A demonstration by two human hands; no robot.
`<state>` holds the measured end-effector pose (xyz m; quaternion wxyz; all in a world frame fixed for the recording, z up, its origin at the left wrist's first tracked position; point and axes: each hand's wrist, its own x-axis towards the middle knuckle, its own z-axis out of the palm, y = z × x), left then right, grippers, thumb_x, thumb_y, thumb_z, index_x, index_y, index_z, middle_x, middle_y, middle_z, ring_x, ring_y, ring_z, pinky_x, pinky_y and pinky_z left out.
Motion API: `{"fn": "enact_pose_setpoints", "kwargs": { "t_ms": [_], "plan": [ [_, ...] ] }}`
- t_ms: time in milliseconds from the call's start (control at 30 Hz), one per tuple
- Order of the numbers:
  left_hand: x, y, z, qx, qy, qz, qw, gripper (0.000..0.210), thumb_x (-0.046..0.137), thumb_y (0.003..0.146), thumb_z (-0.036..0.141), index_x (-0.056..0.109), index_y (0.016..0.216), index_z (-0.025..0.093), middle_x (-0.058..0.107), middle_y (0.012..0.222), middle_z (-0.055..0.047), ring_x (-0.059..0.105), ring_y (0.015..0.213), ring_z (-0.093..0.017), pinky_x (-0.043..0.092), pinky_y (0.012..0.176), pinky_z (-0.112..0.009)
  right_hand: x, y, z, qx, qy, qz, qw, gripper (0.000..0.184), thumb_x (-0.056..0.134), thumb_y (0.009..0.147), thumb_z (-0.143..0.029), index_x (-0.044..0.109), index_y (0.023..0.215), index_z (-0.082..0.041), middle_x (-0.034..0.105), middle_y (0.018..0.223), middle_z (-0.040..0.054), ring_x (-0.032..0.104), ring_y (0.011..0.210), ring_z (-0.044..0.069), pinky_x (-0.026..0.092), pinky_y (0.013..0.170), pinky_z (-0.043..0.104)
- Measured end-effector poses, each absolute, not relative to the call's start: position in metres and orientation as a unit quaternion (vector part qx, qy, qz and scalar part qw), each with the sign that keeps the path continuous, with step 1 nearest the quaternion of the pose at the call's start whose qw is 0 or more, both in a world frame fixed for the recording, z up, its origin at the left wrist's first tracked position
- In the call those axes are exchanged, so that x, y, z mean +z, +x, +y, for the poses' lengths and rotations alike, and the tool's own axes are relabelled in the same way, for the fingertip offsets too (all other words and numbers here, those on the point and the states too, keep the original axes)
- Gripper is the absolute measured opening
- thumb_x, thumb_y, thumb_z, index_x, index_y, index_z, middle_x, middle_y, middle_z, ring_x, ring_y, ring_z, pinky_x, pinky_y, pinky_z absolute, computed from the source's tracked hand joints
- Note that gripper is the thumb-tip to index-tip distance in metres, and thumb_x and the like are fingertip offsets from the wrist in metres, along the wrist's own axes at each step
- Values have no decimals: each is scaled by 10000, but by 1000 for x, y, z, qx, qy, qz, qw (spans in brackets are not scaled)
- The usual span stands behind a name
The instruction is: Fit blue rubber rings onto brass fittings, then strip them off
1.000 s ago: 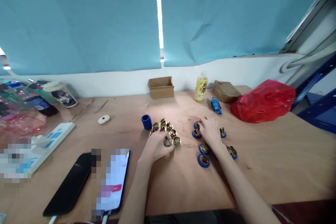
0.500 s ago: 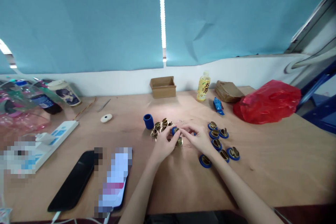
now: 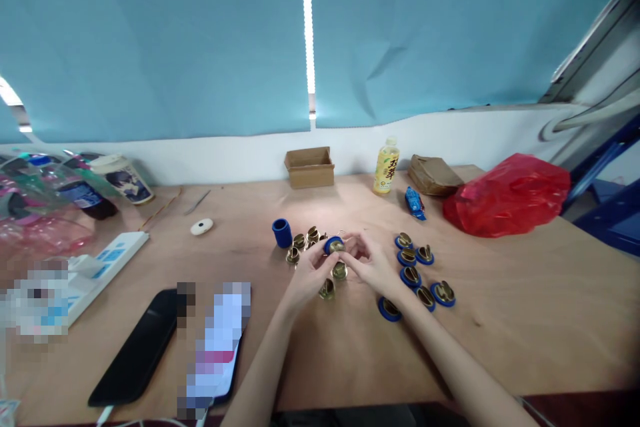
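Observation:
Between my fingertips is a brass-coloured metal piece with a blue ring (image 3: 335,245) around it. My left hand (image 3: 313,273) pinches its left side, and my right hand (image 3: 369,263) grips it from the right. Beneath and behind the hands lie several loose brass pieces (image 3: 327,289) without rings, partly hidden by my fingers. A blue cylinder with an open top (image 3: 283,233) stands to their left; it looks like a stack of blue rings. On the right, near my right forearm, several brass pieces with blue rings (image 3: 411,276) rest on the table.
Along the back stand a small cardboard box (image 3: 311,173), a yellow drink bottle (image 3: 387,167) and a brown package (image 3: 435,175). A red plastic bag (image 3: 507,197) sits at right. Two phones, one black (image 3: 137,347), and a power strip (image 3: 107,267) lie at left.
The ringed brass piece has tilted between my fingers, showing more of its face and blue ring. My hands shifted slightly, uncovering a loose brass piece below them.

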<state>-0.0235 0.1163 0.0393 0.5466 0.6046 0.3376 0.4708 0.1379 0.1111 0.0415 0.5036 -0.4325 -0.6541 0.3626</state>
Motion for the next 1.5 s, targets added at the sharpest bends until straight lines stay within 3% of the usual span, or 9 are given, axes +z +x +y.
{"fn": "enact_pose_setpoints", "kwargs": {
  "t_ms": [333,733,967,1267,1500],
  "plan": [
    [39,-25,117,482,579,345,560,348,621,880,297,615,1198,155,662,1251,-120,614,1165,-252,466,1020,-382,50,137,105,358,-418,-665,505,277,626,855,-281,597,1120,-206,643,777,5,602,639,144,497,577,259],
    [42,-22,114,488,556,333,584,434,741,734,165,635,1156,152,670,1252,-133,609,1193,-282,459,1042,-418,48,133,105,215,-450,-695,517,132,596,880,-265,651,994,-227,679,842,39,623,711,185,497,641,303],
    [35,-20,116,474,570,339,580,479,731,724,157,633,1193,152,681,1234,-136,640,1139,-281,500,977,-401,43,132,106,218,-471,-691,502,73,556,851,-181,579,911,-216,620,794,32,593,691,179,498,627,300],
    [37,-21,115,472,594,321,566,447,692,769,147,620,1210,159,659,1264,-137,597,1208,-281,453,1041,-417,41,133,109,249,-456,-705,483,29,526,875,-196,535,894,-217,588,813,25,555,720,177,465,642,292],
    [34,-21,116,477,621,344,518,419,695,807,287,601,1196,161,657,1256,-140,621,1169,-272,497,980,-374,44,132,106,244,-433,-736,460,90,449,874,-140,468,851,-224,528,760,-2,508,651,159,435,610,278]
  ]
}}
